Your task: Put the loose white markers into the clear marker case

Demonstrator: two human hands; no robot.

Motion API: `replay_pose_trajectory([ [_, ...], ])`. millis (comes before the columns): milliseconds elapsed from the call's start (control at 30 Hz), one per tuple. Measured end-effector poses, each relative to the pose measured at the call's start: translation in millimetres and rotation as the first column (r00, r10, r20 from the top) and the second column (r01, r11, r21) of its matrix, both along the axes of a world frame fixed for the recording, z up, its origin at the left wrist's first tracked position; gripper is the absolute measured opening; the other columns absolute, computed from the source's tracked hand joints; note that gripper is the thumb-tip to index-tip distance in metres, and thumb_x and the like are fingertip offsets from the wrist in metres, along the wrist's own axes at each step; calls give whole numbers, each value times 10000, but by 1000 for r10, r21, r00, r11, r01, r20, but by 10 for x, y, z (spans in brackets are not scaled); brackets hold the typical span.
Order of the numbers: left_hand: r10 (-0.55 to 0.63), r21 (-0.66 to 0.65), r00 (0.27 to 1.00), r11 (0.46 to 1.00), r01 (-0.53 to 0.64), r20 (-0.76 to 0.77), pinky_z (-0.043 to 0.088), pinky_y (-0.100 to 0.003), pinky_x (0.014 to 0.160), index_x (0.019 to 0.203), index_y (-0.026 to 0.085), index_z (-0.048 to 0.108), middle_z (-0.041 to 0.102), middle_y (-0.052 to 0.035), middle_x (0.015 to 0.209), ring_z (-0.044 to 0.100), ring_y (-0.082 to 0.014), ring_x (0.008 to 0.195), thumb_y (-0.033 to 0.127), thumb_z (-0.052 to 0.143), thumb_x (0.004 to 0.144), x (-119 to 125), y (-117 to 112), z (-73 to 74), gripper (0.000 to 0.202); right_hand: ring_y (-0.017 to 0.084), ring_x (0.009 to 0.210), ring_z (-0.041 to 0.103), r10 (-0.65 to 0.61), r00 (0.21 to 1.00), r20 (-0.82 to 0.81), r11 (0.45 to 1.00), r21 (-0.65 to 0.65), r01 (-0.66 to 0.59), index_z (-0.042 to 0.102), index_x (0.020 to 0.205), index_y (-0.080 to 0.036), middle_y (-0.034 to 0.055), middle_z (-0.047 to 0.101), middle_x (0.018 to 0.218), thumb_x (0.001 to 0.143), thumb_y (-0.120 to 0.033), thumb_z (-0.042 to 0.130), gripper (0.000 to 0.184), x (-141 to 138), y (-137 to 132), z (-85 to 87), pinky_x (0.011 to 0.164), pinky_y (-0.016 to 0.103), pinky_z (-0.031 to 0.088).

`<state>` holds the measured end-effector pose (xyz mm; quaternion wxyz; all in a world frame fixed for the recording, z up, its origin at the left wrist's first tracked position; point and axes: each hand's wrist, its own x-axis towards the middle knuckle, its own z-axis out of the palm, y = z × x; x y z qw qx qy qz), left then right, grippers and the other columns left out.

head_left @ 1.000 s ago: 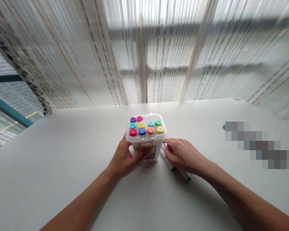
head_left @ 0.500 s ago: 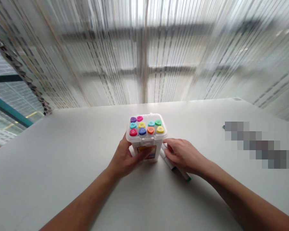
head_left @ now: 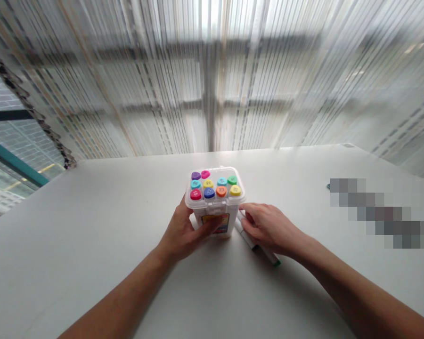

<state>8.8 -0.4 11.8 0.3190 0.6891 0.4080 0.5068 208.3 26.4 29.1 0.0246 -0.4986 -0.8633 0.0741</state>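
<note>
A translucent plastic marker box stands upright on the white table, with a coloured label on its front. Inside, several numbered markers show round ends in red, blue, orange, yellow, green, purple and pink. My left hand is wrapped around the box's left side, its thumb across the label. Just right of the box, my right hand rests on the table with curled fingers over two white markers. One is a dark-ended marker; the other, a green-ended marker, lies partly under the palm.
The white table reaches back to a striped string curtain behind it. At the right lies a long object, blurred out by pixels. A window shows at the far left.
The curtain's strands have shifted slightly. Both hands, the marker box and the two loose markers stay where they were.
</note>
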Motion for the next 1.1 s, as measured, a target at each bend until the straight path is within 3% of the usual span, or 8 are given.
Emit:
replay_pose_trajectory([
  [900,12,8,1000,1000,-12,6,435,-440,978,1057,158,616,636,-138,1185,568,-305,1114,395,671,769,16,-3,9,377,136,649,528,-10,1000,-5,1000,-2,10,515,723,-178,26,598,720,840,-191,463,129,-2,-3,14,584,228,286],
  [1100,-6,4,1000,1000,6,9,433,-401,985,1066,155,615,634,-130,1190,565,-290,1131,393,675,768,9,0,10,386,143,670,539,-11,1000,-5,1000,-8,11,513,727,-179,26,602,729,839,-192,455,127,-6,-4,18,599,229,295],
])
